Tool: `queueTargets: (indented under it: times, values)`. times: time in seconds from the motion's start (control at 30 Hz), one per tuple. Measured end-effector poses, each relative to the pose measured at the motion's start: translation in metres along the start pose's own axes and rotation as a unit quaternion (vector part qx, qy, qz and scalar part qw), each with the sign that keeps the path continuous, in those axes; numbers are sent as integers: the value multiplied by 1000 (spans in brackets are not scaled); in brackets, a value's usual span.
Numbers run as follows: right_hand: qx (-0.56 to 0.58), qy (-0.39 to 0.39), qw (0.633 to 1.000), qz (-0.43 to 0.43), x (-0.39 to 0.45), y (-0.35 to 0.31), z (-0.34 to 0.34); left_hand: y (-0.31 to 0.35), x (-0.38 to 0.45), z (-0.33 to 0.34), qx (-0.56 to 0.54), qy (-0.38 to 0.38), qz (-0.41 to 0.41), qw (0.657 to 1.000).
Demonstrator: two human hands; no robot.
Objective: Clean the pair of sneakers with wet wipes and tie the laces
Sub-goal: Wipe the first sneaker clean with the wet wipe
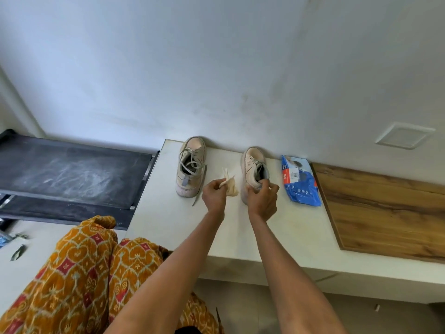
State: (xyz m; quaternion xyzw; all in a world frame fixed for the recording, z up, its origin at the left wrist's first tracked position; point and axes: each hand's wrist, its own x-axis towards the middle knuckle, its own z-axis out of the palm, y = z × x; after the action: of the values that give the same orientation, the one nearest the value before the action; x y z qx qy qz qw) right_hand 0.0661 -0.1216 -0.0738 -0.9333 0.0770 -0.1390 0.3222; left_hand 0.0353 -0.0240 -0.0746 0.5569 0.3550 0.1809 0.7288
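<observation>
From the head view, both arms are out over the white counter (168,227) and the action is at the right-hand sneaker (252,172). The right hand (262,201) grips it at the heel collar, fingers curled over the rim into the opening, holding it steady. The left hand (214,196) pinches a crumpled wet wipe (231,186), bunched between thumb and fingers, just beside that shoe's left flank. The key relation: the shoe's long axis runs away from the person, toe at the wall, heel toward the body, so the wipe sits level with the heel end and, as I read it, a stroke forward along the side panel is the natural next move. The left sneaker (190,167) stands apart, parallel, laces loose, one lace trailing onto the counter; neither shoe looks tied yet. The blue wipes pack (298,182) lies to the right, nearer the right hand, next to a wooden board (385,208).
</observation>
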Motion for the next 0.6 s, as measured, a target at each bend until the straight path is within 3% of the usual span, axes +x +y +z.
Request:
queueTargets:
  times: [0.13, 0.23, 0.37, 0.43, 0.53, 0.6]
  values:
    - [-18, -5, 1000, -9, 5, -2, 2, -4, 2, -6, -14, -13, -8, 1000]
    - [34, 42, 989, -138, -7, -4, -2, -7, -1, -15, -38, -24, -20, 999]
    - [99, -28, 968, -230, -38, -14, 4, -6, -6, -31, -61, -84, -23, 994]
    - [123, -68, 965, -221, -48, -14, 10, -1, -8, -42, -69, -112, -29, 991]
    - [207, -203, 943, -161, -58, -10, 13, 9, -6, -58, -36, -157, -65, 985]
    - [173, -190, 957, -133, -60, -2, 15, 10, -4, -68, 13, -191, -100, 976]
